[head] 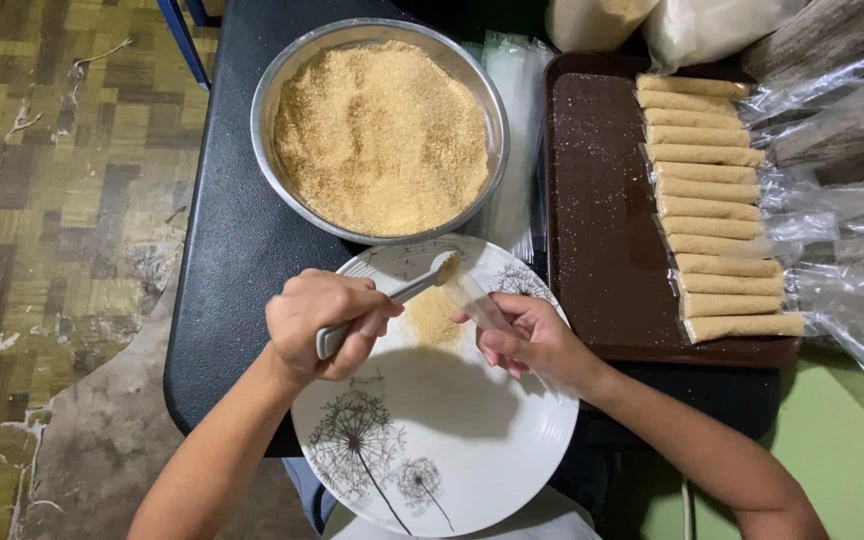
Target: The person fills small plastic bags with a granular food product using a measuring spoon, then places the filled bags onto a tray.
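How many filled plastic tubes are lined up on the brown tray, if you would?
12 filled tubes, stacked in one column along the right side of the brown tray, from top to bottom; none seems hidden.

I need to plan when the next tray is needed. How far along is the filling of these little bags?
Done: about twelve filled tubes lie in a row along the brown tray's right side. In hand: the left hand tips a spoon of brown granules into a clear bag held by the right hand over the plate. Left: the metal bowl is nearly full, and the tray's left half is bare.
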